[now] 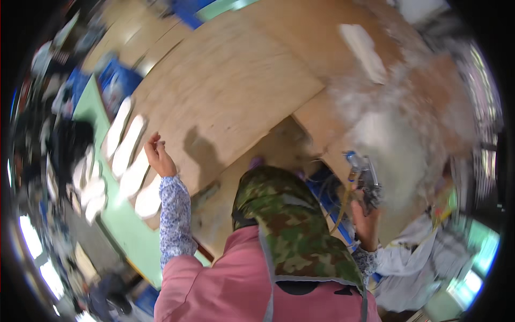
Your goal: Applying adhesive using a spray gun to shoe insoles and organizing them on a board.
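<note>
Metal spray gun (pixel 366 180) sits clamped in your right hand (pixel 366 222), over the plywood bench (pixel 225 102) edge | rigid, hose-tethered, likely nose-heavy; hold it by the handle | left hand (pixel 158 155) raised, fingertips pinched together, whether on anything you cannot tell | white insoles (pixel 126 147) just beside it.

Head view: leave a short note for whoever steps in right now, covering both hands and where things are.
Left hand: raised over the plywood board, fingertips pinched; whether it grips anything is too small to tell.
Right hand: holding a metal spray-gun-like tool with hoses trailing below.
White shoe-sole-shaped pieces lie in a row along the green table edge.
White fluffy material is piled on the right.
Done and left: not readable here.
</note>
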Demonstrator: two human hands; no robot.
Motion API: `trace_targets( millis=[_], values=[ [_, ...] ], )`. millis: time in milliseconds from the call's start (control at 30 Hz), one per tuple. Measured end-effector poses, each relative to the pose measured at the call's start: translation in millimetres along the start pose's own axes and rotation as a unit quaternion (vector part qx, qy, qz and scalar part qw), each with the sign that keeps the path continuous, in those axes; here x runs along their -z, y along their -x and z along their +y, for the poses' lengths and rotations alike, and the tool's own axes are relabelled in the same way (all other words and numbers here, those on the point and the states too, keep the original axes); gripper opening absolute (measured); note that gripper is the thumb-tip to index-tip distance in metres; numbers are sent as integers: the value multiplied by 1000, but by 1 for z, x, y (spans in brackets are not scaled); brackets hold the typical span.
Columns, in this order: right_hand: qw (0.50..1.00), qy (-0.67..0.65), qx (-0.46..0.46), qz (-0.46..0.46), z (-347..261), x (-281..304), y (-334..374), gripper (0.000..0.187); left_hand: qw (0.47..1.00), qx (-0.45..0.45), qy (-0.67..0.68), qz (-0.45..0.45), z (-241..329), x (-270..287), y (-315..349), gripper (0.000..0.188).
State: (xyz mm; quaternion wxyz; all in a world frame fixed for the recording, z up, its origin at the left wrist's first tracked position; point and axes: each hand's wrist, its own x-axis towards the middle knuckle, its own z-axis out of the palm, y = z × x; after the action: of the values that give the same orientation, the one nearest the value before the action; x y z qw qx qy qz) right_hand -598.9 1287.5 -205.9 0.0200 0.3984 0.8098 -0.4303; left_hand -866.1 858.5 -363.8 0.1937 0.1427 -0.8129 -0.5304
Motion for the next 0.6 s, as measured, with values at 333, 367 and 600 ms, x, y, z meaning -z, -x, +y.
trace_targets(
  millis=[333, 367, 600],
  values=[
    [998, -29, -20, 52, 15, 16, 0, 18, 814, -279, 24, -509, 141, -416, 13, 26],
    [994, -69, -23, 85, 16, 16, -1, 18, 808, -299, 11, -507, 149, -463, 13, 26],
    [945, -163, -173, 223, -3, 1, 3, 14, 756, -405, -356, -371, 188, -750, -16, 38]
  ],
)
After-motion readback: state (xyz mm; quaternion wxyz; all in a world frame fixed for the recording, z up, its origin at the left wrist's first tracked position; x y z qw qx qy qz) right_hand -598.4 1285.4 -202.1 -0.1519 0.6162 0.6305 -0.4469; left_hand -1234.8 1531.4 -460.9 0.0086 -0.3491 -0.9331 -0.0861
